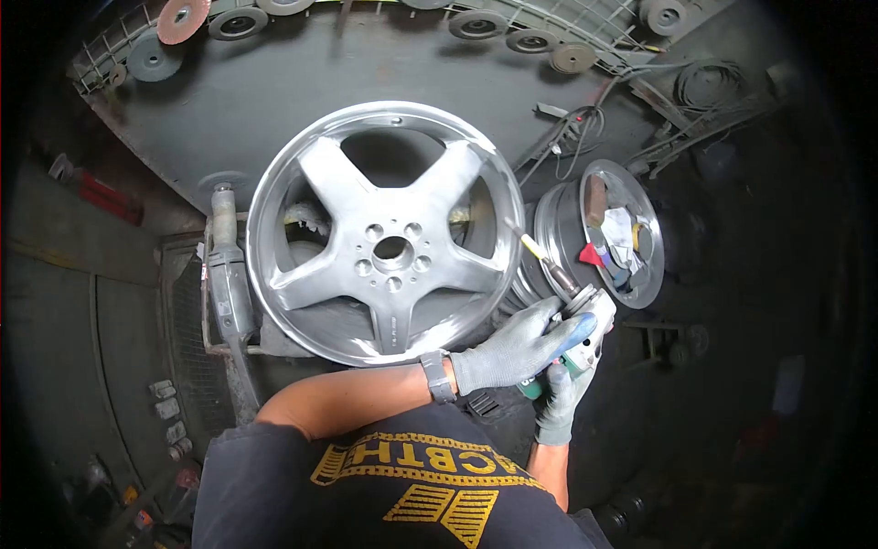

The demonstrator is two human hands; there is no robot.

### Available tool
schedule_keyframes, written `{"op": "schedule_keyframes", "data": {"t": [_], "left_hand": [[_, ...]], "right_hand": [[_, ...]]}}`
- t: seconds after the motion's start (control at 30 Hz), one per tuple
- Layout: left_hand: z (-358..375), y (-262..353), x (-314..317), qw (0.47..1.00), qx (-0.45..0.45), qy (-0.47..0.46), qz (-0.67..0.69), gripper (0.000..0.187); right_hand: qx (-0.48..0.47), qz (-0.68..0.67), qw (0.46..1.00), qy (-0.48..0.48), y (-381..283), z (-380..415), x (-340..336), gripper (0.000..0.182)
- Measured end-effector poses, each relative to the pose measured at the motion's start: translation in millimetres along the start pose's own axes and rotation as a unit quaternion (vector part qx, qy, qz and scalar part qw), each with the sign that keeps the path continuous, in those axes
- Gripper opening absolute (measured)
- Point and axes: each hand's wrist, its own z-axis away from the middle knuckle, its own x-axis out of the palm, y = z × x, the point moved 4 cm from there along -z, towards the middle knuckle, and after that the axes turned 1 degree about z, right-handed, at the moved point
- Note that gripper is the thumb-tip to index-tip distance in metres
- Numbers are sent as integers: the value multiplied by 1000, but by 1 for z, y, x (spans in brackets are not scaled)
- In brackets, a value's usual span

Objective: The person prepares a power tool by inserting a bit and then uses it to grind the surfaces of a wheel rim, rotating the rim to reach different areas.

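Slippage is my first worry: gloved fingers could lose the green-and-white power tool (pixel 582 355) if its weight rolled. The left hand (pixel 517 349) clasps it near the head, and the right hand (pixel 565 395) wraps the body from below, so the grip is pressed around it from both sides, just right of the large spoked wheel (pixel 412 206). A careless swing could nick that wheel's bright edge; a knock to the second wheel (pixel 651 261) might spill the brown block (pixel 596 197) and white sheet (pixel 617 233) lying inside. I'd mind the wristwatch (pixel 439 377) as a snag, too. Behind the spokes I make out a dull grey panel (pixel 219 119); whether it lies flat or leans, I can't tell. Abrasive discs (pixel 183 18) line the top, a long grey tool (pixel 230 288) stands at left, cable (pixel 709 87) coils upper right, and the edges fall dark.
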Motion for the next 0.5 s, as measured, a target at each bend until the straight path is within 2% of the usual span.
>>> {"op": "schedule_keyframes", "data": {"t": [0.03, 0.07, 0.13, 0.27, 0.33, 0.5], "left_hand": [[-1, 0, 8, 1000, -17, -4, -23, 47], [0, 1, 17, 999, -17, -8, -26, 47], [3, 2, 36, 998, -22, -7, -58, 52], [7, -10, 73, 997, -37, -4, -68, 56], [11, -9, 88, 998, -15, 2, -65, 56], [22, -20, 120, 996, -38, -7, -78, 56]], "right_hand": [[-45, -42, 998, -2, -1, 4, -6, 68], [-47, -44, 998, 2, -1, 8, -14, 68], [-56, -22, 998, 9, -8, 16, -29, 78], [-62, -27, 998, 21, -19, 33, -53, 83], [-52, -37, 998, 21, -18, 44, -66, 89], [-44, -56, 997, 23, -16, 66, -94, 90]]}}
